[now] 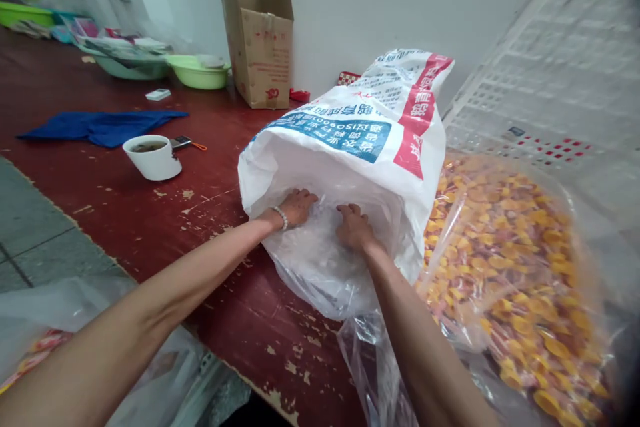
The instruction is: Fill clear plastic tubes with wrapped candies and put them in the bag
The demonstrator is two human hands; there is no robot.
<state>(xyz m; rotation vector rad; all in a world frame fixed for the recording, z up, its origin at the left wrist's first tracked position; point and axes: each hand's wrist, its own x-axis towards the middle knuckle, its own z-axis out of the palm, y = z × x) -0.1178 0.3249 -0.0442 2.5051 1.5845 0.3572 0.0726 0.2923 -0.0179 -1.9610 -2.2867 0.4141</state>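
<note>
A large white woven sack (425, 87) with blue and red print lies on its side, its mouth towards me. Clear plastic (320, 260) lines its lower part and spills out below the mouth. Inside the opening my left hand (299, 207), with a beaded bracelet at the wrist, rests on this liner with fingers stretched forward. Opposite it, a short gap away, my right hand (355, 227) touches the liner, fingers apart and slightly bent. Neither hand visibly holds anything. Right of the sack sits a clear bag of small yellow-and-pink pieces (525, 267).
A white cup (155, 163) with dark liquid stands on the worn red table (210, 173), near a blue cloth (105, 128). Behind are an open cardboard box (267, 53) and a green basin (200, 73). A white plastic crate (560, 60) leans at right.
</note>
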